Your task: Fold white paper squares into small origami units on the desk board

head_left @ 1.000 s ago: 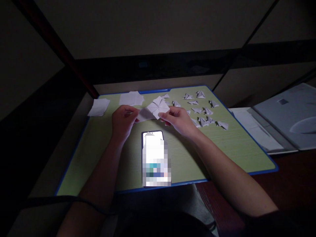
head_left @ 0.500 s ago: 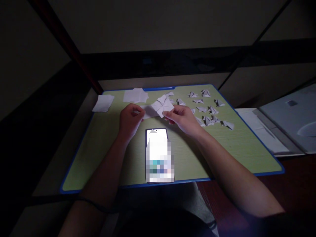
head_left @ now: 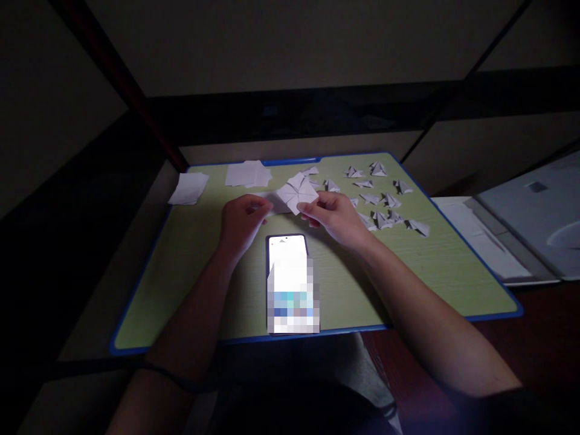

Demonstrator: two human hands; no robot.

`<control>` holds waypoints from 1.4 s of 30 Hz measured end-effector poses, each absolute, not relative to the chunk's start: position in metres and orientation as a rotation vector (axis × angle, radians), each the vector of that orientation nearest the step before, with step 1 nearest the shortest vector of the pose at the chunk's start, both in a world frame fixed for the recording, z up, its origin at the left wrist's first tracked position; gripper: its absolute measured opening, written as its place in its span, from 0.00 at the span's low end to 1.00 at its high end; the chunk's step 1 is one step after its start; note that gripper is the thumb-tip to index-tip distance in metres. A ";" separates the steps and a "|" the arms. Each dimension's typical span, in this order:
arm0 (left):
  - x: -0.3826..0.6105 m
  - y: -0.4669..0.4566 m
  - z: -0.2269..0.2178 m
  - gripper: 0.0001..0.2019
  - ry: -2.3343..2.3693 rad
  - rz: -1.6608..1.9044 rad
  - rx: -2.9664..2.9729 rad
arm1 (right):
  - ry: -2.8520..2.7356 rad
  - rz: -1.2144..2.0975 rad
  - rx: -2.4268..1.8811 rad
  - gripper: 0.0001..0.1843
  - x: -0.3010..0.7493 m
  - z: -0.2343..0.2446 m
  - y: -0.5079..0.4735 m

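Observation:
A white sheet of folded paper with creases meeting near its middle is held up above the table. Thumb and fingers of my right hand pinch its lower right edge. My left hand is closed at the paper's left part, which lies in shadow; its fingertips partly hide that edge. Below both hands, a phone with a bright screen lies face up at the table's near side.
The green table has a blue rim. Small folded paper pieces are scattered at the right. Paper stacks lie at the far left and back. A white box with a lid stands beyond the right edge.
My left hand has shifted slightly right, with its fingertips further over the paper's left part. My right hand and the folded paper have hardly moved.

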State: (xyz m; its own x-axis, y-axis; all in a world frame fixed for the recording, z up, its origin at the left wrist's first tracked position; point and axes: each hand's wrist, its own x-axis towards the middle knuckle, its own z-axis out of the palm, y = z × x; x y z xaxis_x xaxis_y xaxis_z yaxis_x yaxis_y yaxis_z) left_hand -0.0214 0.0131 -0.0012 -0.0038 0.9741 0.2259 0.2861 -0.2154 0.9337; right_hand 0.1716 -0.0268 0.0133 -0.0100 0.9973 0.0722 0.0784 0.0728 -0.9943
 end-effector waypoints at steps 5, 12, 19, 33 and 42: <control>-0.021 0.012 0.000 0.03 1.325 1.250 1.613 | -1.320 1.118 -1.211 0.21 0.173 0.012 -0.027; -0.023 0.010 0.002 0.06 1.317 1.225 1.663 | -1.320 1.118 -1.200 0.21 0.173 0.010 -0.026; -0.024 0.012 -0.001 0.09 1.277 1.239 1.685 | -1.320 1.119 -1.214 0.21 0.173 0.010 -0.026; -0.019 0.006 0.003 0.03 1.238 1.234 1.643 | -1.297 1.084 -1.219 0.19 0.175 0.012 -0.024; -0.018 0.001 -0.004 0.08 1.189 1.155 1.817 | -1.249 1.062 -1.127 0.16 0.179 0.010 -0.021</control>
